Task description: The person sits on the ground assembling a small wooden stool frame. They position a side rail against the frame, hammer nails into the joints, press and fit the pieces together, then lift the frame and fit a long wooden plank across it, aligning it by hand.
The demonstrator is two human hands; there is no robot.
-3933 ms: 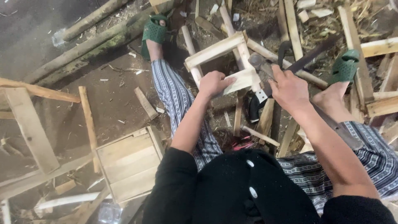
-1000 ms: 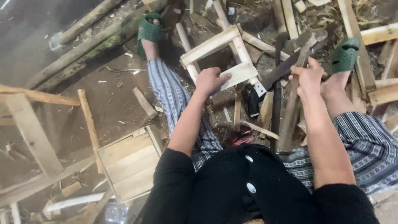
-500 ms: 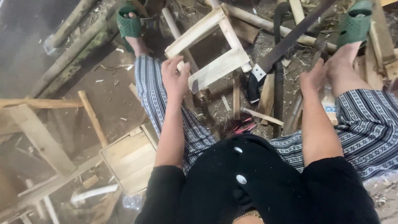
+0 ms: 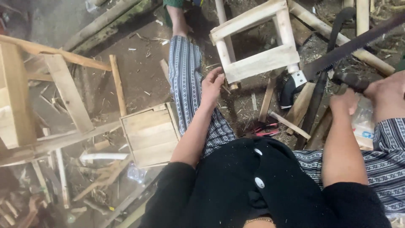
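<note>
My left hand [image 4: 212, 86] rests over my striped left trouser leg [image 4: 185, 80]. Its fingers are spread loosely, just short of the near corner of a pale wooden stool frame [image 4: 257, 63] lying on the dirt. My right hand [image 4: 344, 102] is curled around a dark tool handle [image 4: 352, 81] beside my right ankle [image 4: 388, 95]. A hand saw with a black grip [image 4: 291, 90] lies between my legs, its blade [image 4: 354, 44] running up to the right.
A small slatted wooden box [image 4: 149, 135] sits by my left thigh. Larger timber frames [image 4: 25, 97] stand at the left. Round poles [image 4: 105, 21], offcuts [image 4: 268, 99] and shavings litter the ground. A dark curved bar [image 4: 325, 76] crosses the saw.
My left hand has come off the stool frame and now lies beside its corner. My right hand left the wooden sticks and dropped onto the dark handle. The view has tilted down.
</note>
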